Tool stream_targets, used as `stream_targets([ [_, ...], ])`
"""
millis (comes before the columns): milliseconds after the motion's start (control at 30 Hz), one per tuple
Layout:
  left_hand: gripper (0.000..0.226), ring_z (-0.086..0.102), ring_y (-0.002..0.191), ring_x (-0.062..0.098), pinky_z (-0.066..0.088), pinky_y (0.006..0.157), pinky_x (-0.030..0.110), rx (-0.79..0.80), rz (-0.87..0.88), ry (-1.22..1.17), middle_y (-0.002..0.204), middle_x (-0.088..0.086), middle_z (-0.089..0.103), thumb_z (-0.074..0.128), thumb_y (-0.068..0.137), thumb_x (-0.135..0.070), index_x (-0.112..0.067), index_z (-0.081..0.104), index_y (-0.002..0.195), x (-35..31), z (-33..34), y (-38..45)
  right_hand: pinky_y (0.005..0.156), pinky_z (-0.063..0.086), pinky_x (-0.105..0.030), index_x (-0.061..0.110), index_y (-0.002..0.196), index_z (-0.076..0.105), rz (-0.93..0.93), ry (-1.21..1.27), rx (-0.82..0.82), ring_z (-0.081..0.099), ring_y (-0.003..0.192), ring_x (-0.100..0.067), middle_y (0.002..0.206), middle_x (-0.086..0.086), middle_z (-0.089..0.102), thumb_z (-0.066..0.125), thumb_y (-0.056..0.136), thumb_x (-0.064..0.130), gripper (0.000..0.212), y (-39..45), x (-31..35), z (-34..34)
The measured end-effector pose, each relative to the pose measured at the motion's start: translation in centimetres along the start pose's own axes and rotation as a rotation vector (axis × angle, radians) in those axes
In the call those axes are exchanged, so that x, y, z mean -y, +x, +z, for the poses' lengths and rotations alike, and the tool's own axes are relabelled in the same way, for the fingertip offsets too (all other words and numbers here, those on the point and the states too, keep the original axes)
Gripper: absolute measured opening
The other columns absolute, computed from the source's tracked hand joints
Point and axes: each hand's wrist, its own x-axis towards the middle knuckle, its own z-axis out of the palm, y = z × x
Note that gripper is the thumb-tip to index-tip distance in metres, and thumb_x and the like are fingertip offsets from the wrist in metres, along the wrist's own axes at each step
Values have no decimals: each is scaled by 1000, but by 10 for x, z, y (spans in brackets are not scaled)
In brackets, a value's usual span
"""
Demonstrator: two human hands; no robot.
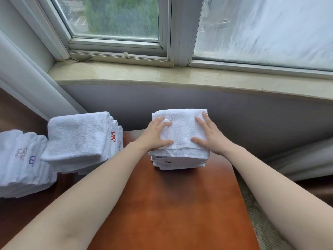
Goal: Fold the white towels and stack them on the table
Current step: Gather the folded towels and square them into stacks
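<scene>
Grey daylight comes through the window (115, 18) across the top of the frame, above a pale stone sill (180, 76). Below it, at centre, a reddish wooden counter (176, 204) carries a stack of folded white towels (180, 159). Both hands lie flat on the top towel (182, 127), fingers straight and spread: the left hand (156, 135) on its left side, the right hand (209, 135) on its right. At the left of the frame stand more folded towel piles (77, 139), some with embroidered marks.
</scene>
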Motion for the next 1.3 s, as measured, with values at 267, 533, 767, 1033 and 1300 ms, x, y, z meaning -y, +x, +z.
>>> stream_targets([
  [267,35,23,149,18,20,122,34,-171,-19,-281,160,1,34,62,99,-27,-25,62,134,0,13,1,120,24,-32,33,160,12,65,401,-100,23,149,-4,167,14,12,83,75,50,112,3,-10,4],
  [533,67,58,119,11,48,103,36,-250,-451,-751,133,-6,59,79,81,-53,-23,53,134,27,32,-21,112,42,-54,25,152,31,386,952,73,61,125,-17,145,3,56,83,64,67,110,6,-35,23],
  [767,104,66,118,19,45,108,50,123,-620,-957,128,-5,70,63,57,-94,-30,55,138,36,46,-23,116,37,-50,36,140,52,468,884,377,64,121,-19,127,8,70,61,79,79,75,11,-47,29],
  [1033,79,63,123,24,37,117,50,133,-660,-1257,126,-1,71,68,70,-73,-30,59,136,46,62,-41,117,36,-48,28,144,50,401,1010,485,60,127,-21,135,2,66,56,91,66,66,20,-38,42],
  [1300,98,57,128,23,38,115,52,-319,-795,-1502,139,-3,62,80,56,-73,-32,53,141,49,75,-80,117,35,-49,27,143,50,334,987,554,60,128,-22,135,1,66,63,84,67,73,43,3,59],
])
